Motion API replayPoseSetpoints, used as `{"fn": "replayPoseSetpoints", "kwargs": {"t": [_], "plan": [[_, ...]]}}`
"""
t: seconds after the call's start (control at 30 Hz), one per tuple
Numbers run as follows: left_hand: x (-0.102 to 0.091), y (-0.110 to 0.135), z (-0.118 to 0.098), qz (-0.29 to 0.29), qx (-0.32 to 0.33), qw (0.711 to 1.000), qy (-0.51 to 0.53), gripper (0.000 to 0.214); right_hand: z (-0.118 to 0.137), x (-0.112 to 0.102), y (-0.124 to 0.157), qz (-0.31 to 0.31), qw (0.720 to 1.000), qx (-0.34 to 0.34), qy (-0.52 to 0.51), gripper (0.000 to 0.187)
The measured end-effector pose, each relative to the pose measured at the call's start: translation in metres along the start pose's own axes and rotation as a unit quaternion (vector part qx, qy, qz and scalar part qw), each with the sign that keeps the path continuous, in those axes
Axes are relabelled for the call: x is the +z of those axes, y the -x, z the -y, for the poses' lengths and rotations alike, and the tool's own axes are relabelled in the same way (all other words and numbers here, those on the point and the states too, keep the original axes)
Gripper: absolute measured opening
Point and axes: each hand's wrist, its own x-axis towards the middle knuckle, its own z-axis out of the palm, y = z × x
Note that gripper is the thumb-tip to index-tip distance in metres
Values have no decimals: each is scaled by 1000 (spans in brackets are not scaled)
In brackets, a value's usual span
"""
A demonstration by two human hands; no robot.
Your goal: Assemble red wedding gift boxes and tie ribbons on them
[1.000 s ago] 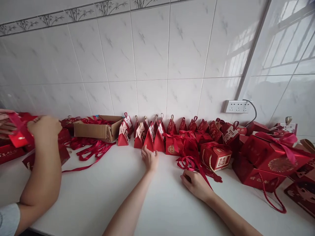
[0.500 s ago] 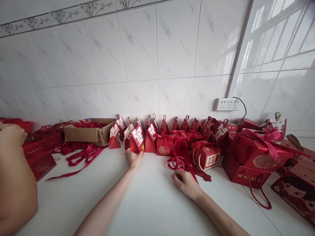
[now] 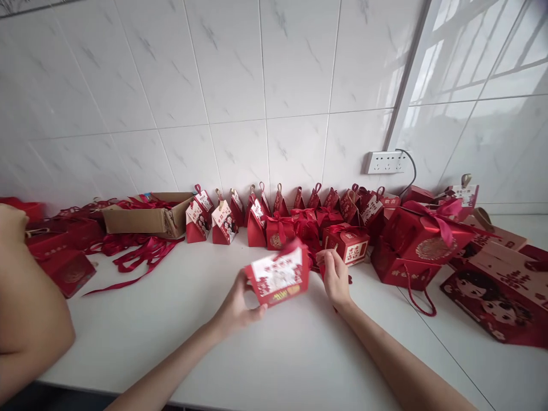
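Observation:
My left hand point(image 3: 236, 308) grips the lower left corner of a small red gift box point(image 3: 280, 279) with a white picture panel, held above the white counter point(image 3: 180, 337). My right hand point(image 3: 336, 277) is closed just right of the box, pinching a red ribbon point(image 3: 320, 264) that trails toward the boxes behind. A row of small red triangular gift boxes point(image 3: 222, 221) stands along the tiled wall beyond both hands.
Another person's bare arm point(image 3: 25, 319) fills the lower left. An open cardboard box point(image 3: 148, 220) and loose red ribbons point(image 3: 137, 254) lie at left. Larger red gift boxes point(image 3: 428, 240) and flat red bags point(image 3: 496, 297) crowd the right. A power strip point(image 3: 384, 162) hangs on the wall.
My left hand has pulled one small box out of the row and lifted it toward me. My right hand rose from the counter beside it. The other person's arm dropped lower.

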Motion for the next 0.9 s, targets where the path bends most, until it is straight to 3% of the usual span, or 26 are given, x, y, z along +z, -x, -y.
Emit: {"fn": "replayPoseSetpoints", "kwargs": {"t": [0.07,0.13,0.27,0.47,0.57,0.63,0.7,0.77,0.9], "plan": [[8,-5,-4,119,-9,993,8,61,3,-6,-1,-25,999,-26,-9,41],[14,-13,-6,177,-7,984,23,61,10,-11,-1,-22,998,-59,-23,40],[23,-35,-12,230,-3,973,14,65,32,-19,-1,-8,989,-149,-3,34],[28,-64,-38,306,-47,950,-29,85,51,-29,-10,-39,973,-210,88,15],[23,-70,-47,349,-63,934,50,79,50,-29,-12,-45,956,-266,112,10],[22,-75,-55,324,-37,934,147,67,49,-27,-11,-63,945,-295,124,8],[26,-79,-66,215,17,960,179,54,49,-25,-10,-71,941,-308,125,8],[32,-82,-81,115,61,984,123,44,51,-24,-8,-58,939,-319,117,8],[44,-78,-106,103,89,990,27,32,56,-26,-3,-16,935,-342,91,10]]}}
